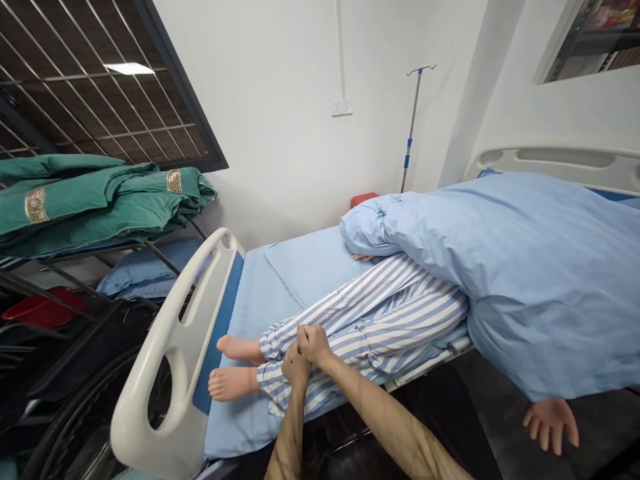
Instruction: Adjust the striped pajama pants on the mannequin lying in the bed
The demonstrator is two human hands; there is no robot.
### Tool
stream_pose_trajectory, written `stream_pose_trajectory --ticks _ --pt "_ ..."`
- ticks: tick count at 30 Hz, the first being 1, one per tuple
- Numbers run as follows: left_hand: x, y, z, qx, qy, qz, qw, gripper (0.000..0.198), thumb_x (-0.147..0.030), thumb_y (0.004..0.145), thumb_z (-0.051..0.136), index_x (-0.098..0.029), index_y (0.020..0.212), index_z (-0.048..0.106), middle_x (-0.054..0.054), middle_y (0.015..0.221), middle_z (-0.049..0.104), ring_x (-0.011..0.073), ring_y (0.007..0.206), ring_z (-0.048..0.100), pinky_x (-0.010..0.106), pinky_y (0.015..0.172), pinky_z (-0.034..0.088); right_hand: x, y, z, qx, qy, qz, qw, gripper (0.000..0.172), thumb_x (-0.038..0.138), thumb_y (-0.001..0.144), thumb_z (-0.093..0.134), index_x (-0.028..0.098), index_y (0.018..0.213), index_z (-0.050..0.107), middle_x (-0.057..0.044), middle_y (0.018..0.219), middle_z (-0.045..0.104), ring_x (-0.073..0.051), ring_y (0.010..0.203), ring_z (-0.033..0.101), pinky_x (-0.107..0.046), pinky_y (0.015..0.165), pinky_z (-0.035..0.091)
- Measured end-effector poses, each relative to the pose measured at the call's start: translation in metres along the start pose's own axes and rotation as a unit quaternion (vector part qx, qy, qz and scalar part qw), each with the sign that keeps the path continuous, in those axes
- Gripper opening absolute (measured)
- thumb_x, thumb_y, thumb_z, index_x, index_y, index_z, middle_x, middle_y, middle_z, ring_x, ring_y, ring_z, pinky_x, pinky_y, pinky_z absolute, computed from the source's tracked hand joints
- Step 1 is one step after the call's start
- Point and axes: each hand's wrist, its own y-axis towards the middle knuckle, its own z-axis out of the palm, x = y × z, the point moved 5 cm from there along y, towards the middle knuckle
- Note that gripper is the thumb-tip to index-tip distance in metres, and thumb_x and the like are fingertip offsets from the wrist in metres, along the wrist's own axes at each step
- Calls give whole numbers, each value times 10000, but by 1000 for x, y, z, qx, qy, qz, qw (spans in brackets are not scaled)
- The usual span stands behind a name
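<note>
A figure with bare feet [234,384] lies on a bed, its legs in blue-and-white striped trousers [400,327]. My left hand [296,365] is closed on the trouser fabric near the ankles. Touching it, my right hand [313,344] is also closed on the striped cloth, slightly higher up. A light blue quilt [540,267] covers the upper body. One of the figure's hands [552,424] hangs out below the quilt at the right; fingers of the other show at the quilt's left edge.
The white footboard [145,373] stands at the bed's left end. Beyond it are folded green cloth [100,200] on a rack, a red basin [43,307] and a wheelchair wheel [85,413]. An IV pole [413,127] rises behind the bed.
</note>
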Motion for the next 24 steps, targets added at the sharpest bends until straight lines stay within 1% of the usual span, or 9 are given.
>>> stream_pose_trajectory --ticks 3,6,10,13,16,19,21,22,24 --pt "1 1 1 -11 -18 3 1000 209 -238 882 475 -179 755 630 58 792 677 154 728 577 237 593 267 -21 -8 17 37 -52 38 997 347 275 935 429 179 712 676 -74 702 710 -162 638 612 -250 564 273" --pt "1 0 2 -16 -31 6 999 186 -228 876 477 -177 760 613 62 804 674 149 723 562 232 585 245 -33 -12 30 45 -84 57 994 332 307 929 442 182 763 700 -102 752 726 -196 664 640 -267 570 285" --pt "3 1 2 6 -38 -31 999 217 -256 876 465 -181 702 571 54 764 656 143 696 532 232 582 228 -36 -8 30 35 -60 79 994 370 299 945 414 188 741 702 -93 759 730 -181 676 646 -259 578 293" --pt "1 6 -2 21 -93 -59 994 269 -293 869 446 -188 631 515 28 661 605 134 635 494 235 581 249 -38 -5 27 27 -27 79 996 373 283 943 422 184 706 691 -77 740 725 -153 658 626 -243 580 293" --pt "-10 14 -13 6 -225 -56 973 385 -350 896 350 -200 555 450 9 557 532 129 587 475 240 607 331 -41 -3 24 22 22 77 997 396 254 945 411 175 652 666 -56 689 707 -125 621 592 -232 570 281" --pt "-26 23 -21 -9 -357 -73 931 492 -441 920 234 -221 504 378 -9 473 439 123 512 442 248 603 387 -44 -1 22 28 72 78 994 401 227 935 412 165 606 632 -34 633 673 -114 597 560 -222 557 272" --pt "-37 27 -22 -17 -405 -80 911 507 -477 922 198 -231 499 331 -18 455 399 117 482 425 246 575 396 -44 0 20 31 96 81 992 389 208 925 416 166 594 617 -22 616 657 -113 587 544 -217 554 274" --pt "-40 28 -21 -24 -408 -81 909 507 -479 925 182 -233 502 313 -17 456 394 115 481 427 243 567 396 -45 0 20 30 105 82 991 385 200 921 415 168 593 612 -19 612 652 -113 584 539 -215 555 276" --pt "-43 27 -16 -41 -343 -75 935 499 -445 936 148 -231 513 301 -6 469 416 117 492 440 241 560 386 -46 0 19 18 117 86 989 386 206 924 410 171 590 600 -17 609 645 -116 583 535 -214 557 283"
